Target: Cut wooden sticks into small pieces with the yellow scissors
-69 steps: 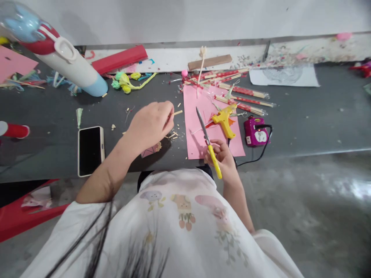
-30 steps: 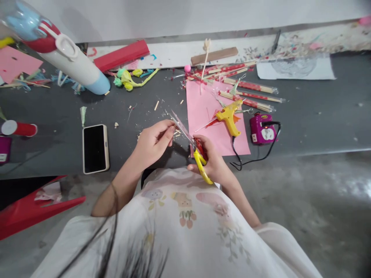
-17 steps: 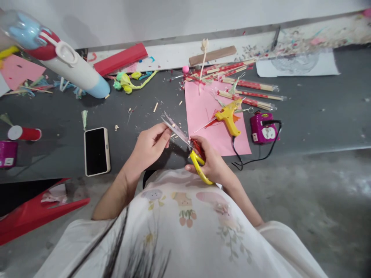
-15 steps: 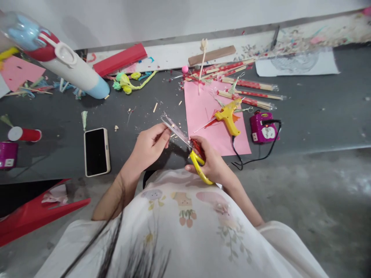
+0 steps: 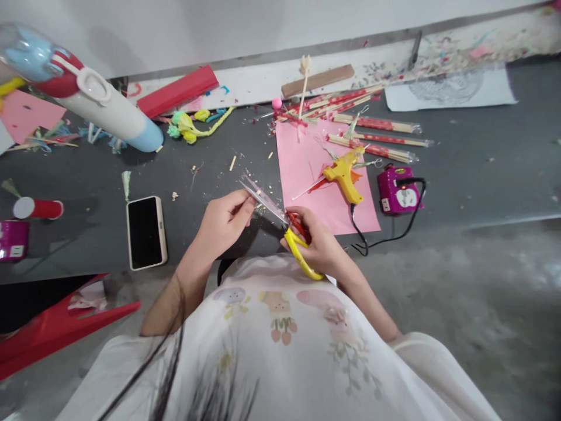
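Yellow-handled scissors [image 5: 299, 251] are in my right hand [image 5: 322, 240], the fingers curled around the handles. Their metal blades point up and left, slightly apart at the tips. A red item [image 5: 298, 225] shows beside the right fingers; its kind is unclear. My left hand [image 5: 228, 219] pinches thumb against forefinger right at the blades, and whatever lies in the pinch is too small to name. Little pale wood-like bits [image 5: 233, 163] are scattered on the dark table around the blades.
Right of the hands, a yellow glue gun [image 5: 346, 175] lies on pink paper [image 5: 302, 169], its cord reaching a purple box [image 5: 398, 193]. Behind are bundled red-and-tan sticks [image 5: 377, 123]. Leftward are a phone [image 5: 145, 233], a bottle [image 5: 114, 111] and a red thread spool [image 5: 47, 209].
My right thumb has drawn in against the scissor handle. The left hand keeps its pinch near the blades, and the view has shifted slightly.
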`<state>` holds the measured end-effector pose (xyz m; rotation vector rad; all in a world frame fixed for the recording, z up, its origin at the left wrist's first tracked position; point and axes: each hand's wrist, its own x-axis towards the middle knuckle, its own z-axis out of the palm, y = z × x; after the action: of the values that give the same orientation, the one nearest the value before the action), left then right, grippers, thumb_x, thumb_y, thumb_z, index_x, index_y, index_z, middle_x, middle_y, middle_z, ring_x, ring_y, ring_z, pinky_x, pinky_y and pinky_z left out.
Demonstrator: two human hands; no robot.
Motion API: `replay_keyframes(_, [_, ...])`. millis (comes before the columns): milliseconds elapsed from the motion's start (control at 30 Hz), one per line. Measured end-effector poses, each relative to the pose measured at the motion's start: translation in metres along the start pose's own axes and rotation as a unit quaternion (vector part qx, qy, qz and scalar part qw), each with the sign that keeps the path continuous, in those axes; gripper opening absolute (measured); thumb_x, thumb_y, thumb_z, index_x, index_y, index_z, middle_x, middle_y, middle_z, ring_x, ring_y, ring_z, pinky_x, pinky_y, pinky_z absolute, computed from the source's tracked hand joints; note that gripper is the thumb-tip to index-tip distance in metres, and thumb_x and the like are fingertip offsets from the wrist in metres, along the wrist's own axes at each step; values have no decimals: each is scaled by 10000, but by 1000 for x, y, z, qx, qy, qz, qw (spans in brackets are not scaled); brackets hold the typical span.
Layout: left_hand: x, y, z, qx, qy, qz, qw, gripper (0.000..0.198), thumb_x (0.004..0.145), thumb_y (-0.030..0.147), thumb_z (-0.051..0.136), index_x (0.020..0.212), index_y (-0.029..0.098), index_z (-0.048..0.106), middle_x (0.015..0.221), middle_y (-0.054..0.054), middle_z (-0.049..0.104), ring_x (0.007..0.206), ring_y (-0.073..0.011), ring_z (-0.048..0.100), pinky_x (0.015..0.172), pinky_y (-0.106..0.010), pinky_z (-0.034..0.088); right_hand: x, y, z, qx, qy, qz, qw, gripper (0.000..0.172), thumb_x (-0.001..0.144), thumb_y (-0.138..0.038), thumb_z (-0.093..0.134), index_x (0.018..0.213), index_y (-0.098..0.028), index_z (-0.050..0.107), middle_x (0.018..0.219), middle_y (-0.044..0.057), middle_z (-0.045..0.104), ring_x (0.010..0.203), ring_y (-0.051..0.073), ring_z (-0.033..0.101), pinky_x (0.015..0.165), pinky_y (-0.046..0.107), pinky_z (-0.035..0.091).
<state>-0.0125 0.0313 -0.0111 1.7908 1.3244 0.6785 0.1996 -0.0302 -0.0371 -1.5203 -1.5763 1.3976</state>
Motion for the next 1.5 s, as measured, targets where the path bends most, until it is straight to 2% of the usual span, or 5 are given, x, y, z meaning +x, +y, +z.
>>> replay_keyframes(200, [-1,-2,1,29,2,1,1000,373,956,425,449,676,186,513,537,34,528,480,-85,486,490,-217,368,0,-1,4,-13,11,33,999,651,738,-480,716,1272,-246,429,799,-33,529,681,141,543,668,282,456])
replay_keyframes(500, [-3,10,4,87,-12,33,996,383,932,334,448,583,178,472,492,43,490,464,-82,443,475,-220,312,-1,0,9,-5,-7,22,1000,756,732,-518,716,1322,-233,338,1054,71,594,899,208,601,778,343,488])
replay_keyframes(967, [-7,12,5,57,-10,38,998,407,940,346,461,568,183,455,493,37,470,463,-86,436,467,-226,306,-2,-10,5,-100,21,17,995,562,779,-480,668,1211,-213,427,827,22,622,709,212,623,661,320,448])
replay_keyframes(1267, [-6,13,4,52,-26,29,998,419,951,374,451,575,188,463,492,36,497,473,-91,461,489,-222,347,-3,-15,6,-99,29,8,995,488,815,-500,616,1166,-216,431,844,47,647,690,216,619,649,320,434])
replay_keyframes(1500, [-8,12,6,135,13,40,990,238,945,350,482,846,196,634,597,36,584,536,-98,527,538,-211,364,-1,-12,7,-79,40,24,996,576,779,-519,642,1199,-207,401,826,20,580,711,207,608,662,325,456])
